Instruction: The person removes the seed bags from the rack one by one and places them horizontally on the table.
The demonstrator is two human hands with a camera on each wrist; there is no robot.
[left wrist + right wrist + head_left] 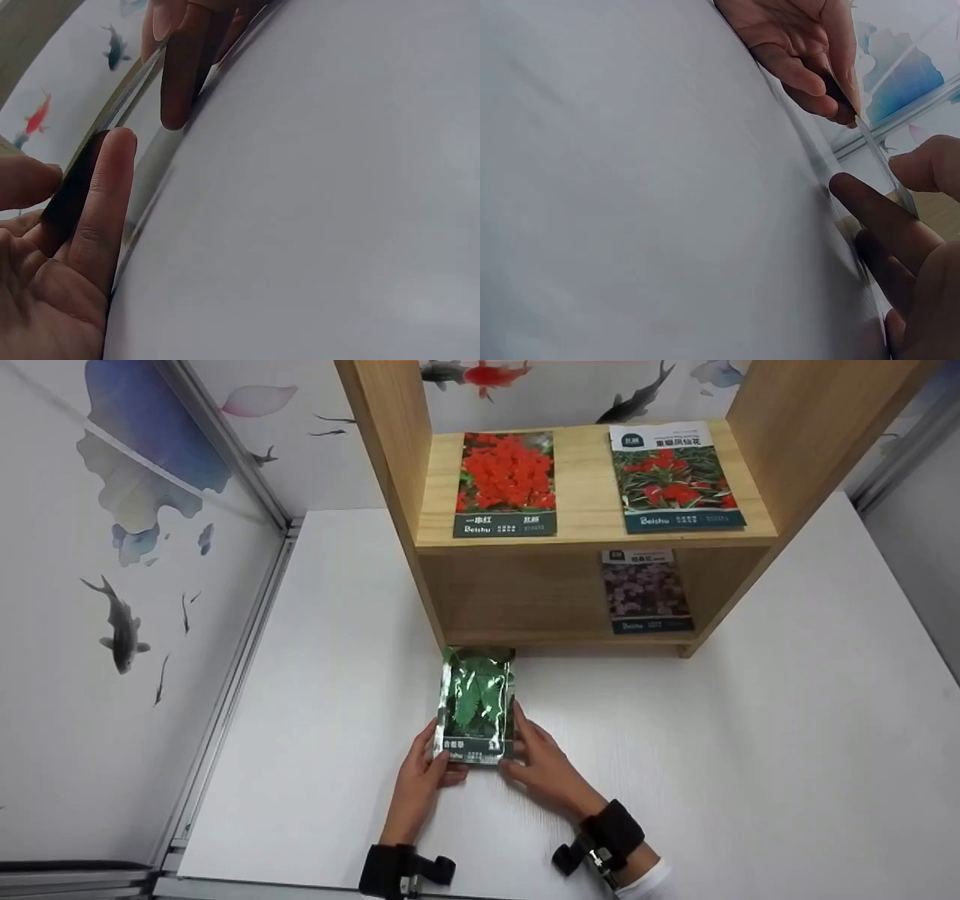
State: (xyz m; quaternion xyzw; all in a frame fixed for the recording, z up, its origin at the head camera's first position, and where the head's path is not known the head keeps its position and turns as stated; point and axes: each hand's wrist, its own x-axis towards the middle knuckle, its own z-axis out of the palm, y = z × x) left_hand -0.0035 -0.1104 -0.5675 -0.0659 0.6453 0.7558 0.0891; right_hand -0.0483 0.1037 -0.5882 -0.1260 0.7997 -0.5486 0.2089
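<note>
A glossy green seed packet (480,701) with leaves pictured on it is held between both hands, in front of the shelf's lower left corner. My left hand (421,772) pinches its lower left edge, thumb on the front and fingers behind. At the lower right edge, my right hand (546,765) grips it the same way. Seen edge-on in the right wrist view, the packet (879,154) is a thin strip between the two hands, close over the white table. Both wrists carry black camera straps.
A wooden shelf unit (596,544) stands at the back of the white table (787,735). Its upper board holds a red-flower packet (506,484) at left and another red-flower packet (675,480) at right. On the lower board lies a purple-flower packet (649,592), right side. A fish-patterned wall (60,697) rises at left.
</note>
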